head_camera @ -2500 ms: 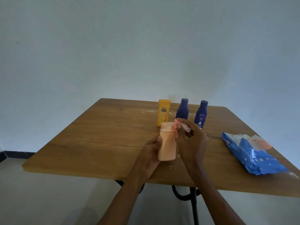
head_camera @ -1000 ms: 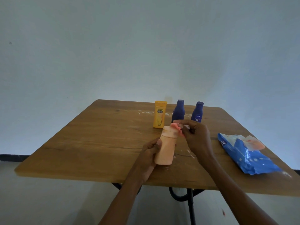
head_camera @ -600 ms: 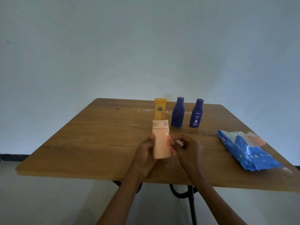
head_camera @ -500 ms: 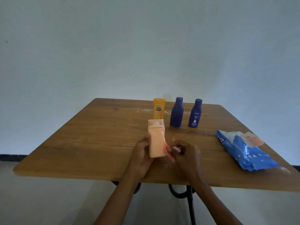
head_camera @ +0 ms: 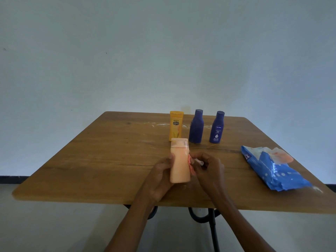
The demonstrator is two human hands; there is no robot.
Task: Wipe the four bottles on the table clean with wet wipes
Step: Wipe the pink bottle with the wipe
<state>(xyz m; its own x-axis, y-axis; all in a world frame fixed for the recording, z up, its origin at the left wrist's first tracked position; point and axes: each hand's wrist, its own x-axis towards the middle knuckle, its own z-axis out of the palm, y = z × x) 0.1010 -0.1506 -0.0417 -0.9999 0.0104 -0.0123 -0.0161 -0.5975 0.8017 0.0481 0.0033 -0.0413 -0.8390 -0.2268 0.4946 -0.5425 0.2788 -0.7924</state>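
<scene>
While the left hand (head_camera: 160, 177) grips the peach bottle (head_camera: 180, 161) upright above the near edge of the wooden table (head_camera: 109, 160), the right hand (head_camera: 209, 170) pinches a crumpled wet wipe (head_camera: 190, 165) against its side. I'd worry the damp plastic could slip from that one-handed grip and drop off the edge. Most of the wipe is hidden behind fingers, and the bottle's label faces away.

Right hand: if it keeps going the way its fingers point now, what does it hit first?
The right hand points left, wipe pinched in its fingers, so it would press straight into the side of the peach bottle held by the left hand. They look already touching.
</scene>
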